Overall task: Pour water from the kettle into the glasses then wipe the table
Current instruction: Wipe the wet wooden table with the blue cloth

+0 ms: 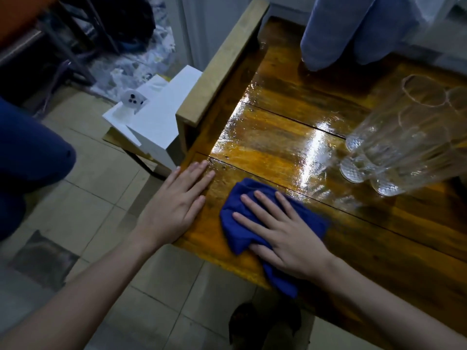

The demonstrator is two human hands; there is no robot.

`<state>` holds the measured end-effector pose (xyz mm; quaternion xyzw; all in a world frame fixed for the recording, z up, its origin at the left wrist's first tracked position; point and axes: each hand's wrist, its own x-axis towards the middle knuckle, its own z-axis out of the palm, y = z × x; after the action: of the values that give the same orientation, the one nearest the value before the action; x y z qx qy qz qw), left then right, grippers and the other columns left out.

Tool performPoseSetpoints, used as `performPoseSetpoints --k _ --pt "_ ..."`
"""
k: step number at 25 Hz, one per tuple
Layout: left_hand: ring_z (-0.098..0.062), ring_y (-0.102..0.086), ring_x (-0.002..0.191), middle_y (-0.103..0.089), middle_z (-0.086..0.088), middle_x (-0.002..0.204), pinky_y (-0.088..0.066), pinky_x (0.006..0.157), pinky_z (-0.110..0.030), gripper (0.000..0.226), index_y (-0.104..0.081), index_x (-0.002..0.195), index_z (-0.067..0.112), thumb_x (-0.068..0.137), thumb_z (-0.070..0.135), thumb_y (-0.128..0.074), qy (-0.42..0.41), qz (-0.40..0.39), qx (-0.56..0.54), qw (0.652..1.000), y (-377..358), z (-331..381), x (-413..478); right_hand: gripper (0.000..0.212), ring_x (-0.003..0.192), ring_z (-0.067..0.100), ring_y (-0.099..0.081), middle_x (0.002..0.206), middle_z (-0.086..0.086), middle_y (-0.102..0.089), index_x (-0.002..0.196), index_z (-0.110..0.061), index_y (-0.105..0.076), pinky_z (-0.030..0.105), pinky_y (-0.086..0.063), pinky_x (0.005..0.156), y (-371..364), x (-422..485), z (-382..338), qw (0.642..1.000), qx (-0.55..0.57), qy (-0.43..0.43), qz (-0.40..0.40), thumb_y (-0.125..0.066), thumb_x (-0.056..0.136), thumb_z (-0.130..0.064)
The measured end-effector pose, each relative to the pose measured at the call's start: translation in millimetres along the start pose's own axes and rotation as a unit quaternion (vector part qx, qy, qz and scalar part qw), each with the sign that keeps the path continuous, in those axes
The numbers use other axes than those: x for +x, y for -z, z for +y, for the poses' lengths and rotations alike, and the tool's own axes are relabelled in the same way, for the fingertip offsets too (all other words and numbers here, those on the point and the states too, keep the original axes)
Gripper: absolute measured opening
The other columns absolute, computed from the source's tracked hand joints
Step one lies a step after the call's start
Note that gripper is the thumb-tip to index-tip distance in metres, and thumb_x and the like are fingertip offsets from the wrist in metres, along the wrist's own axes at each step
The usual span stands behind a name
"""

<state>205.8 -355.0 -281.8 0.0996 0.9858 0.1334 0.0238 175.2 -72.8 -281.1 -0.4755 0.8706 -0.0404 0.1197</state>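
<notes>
The left hand (177, 205) lies flat on the near-left corner of the desk (379, 248), fingers (199, 178) straight, its heel past the edge above the tiled floor (101, 198). Just beside it the right hand (283, 231), fingers spread straight, presses a blue cloth (235, 223) down; the cloth's tail reaches the front edge. A wet, shining stretch separates the cloth from the glasses (394, 137) clustered at right.

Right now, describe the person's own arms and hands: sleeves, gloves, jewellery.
The left forearm and right forearm show no sleeves up to the frame's edge. The left hand and right hand wear no gloves; no ring, watch or bracelet is visible.
</notes>
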Motion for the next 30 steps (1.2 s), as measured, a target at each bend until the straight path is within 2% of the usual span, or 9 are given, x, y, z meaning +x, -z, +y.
performPoseSetpoints --k 5,8,11,14,22,30 --pt "-0.005 -0.007 0.146 -0.016 0.002 0.159 -0.008 0.120 -0.033 0.054 -0.020 0.151 0.017 0.100 0.038 -0.022 0.020 0.019 -0.017 0.999 -1.8 0.3 2.5 0.062 0.152 0.022 -0.001 0.165 -0.001 -0.008 0.156 -0.036 -0.011 0.053 -0.008 0.118 -5.6 35.2 -28.4 0.989 0.025 -0.127 0.070 -0.024 0.099 -0.056" --pt "-0.008 -0.011 0.147 -0.017 0.001 0.159 -0.013 0.119 -0.036 0.054 -0.021 0.150 0.016 0.101 0.037 -0.021 0.024 0.019 -0.018 0.999 -2.4 -0.6 1.1 0.065 0.152 0.024 -0.008 0.165 0.001 -0.013 0.156 -0.033 -0.017 0.052 -0.009 0.118 -7.5 53.4 -36.2 0.973 0.037 -0.198 0.114 -0.033 0.097 -0.053" --pt "-0.009 -0.012 0.147 -0.017 0.001 0.159 -0.014 0.119 -0.037 0.054 -0.020 0.151 0.016 0.101 0.036 -0.021 0.018 0.009 -0.012 1.000 -1.7 -1.1 2.0 0.063 0.152 0.023 -0.005 0.165 0.002 -0.011 0.156 -0.032 -0.016 0.052 -0.009 0.120 -5.2 73.4 -32.1 0.960 0.057 -0.243 0.129 -0.030 0.097 -0.051" --pt "-0.010 -0.014 0.146 -0.019 0.001 0.159 -0.014 0.119 -0.036 0.054 -0.022 0.150 0.015 0.100 0.034 -0.025 0.022 0.008 -0.022 0.999 1.2 0.9 2.9 0.062 0.152 0.023 -0.004 0.165 0.002 -0.012 0.156 -0.033 -0.018 0.052 -0.006 0.120 0.8 92.9 -11.5 0.954 0.070 -0.257 0.138 -0.026 0.097 -0.051" --pt "-0.011 -0.018 0.146 -0.022 0.001 0.158 -0.016 0.117 -0.037 0.053 -0.025 0.149 0.014 0.099 0.034 -0.027 0.027 0.011 -0.034 0.999 0.9 1.1 4.3 0.061 0.152 0.024 -0.004 0.165 0.004 -0.012 0.155 -0.033 -0.019 0.053 -0.002 0.121 14.5 155.3 42.7 0.962 0.048 -0.227 0.143 -0.022 0.098 -0.051" --pt "-0.010 -0.015 0.146 -0.019 0.004 0.159 -0.011 0.118 -0.033 0.054 -0.023 0.150 0.017 0.099 0.035 -0.025 0.026 0.008 -0.041 0.999 1.4 1.2 2.9 0.060 0.152 0.021 0.000 0.166 0.001 -0.008 0.156 -0.034 -0.017 0.049 0.002 0.122 21.2 169.0 64.8 0.948 0.065 -0.265 0.161 -0.021 0.098 -0.050"
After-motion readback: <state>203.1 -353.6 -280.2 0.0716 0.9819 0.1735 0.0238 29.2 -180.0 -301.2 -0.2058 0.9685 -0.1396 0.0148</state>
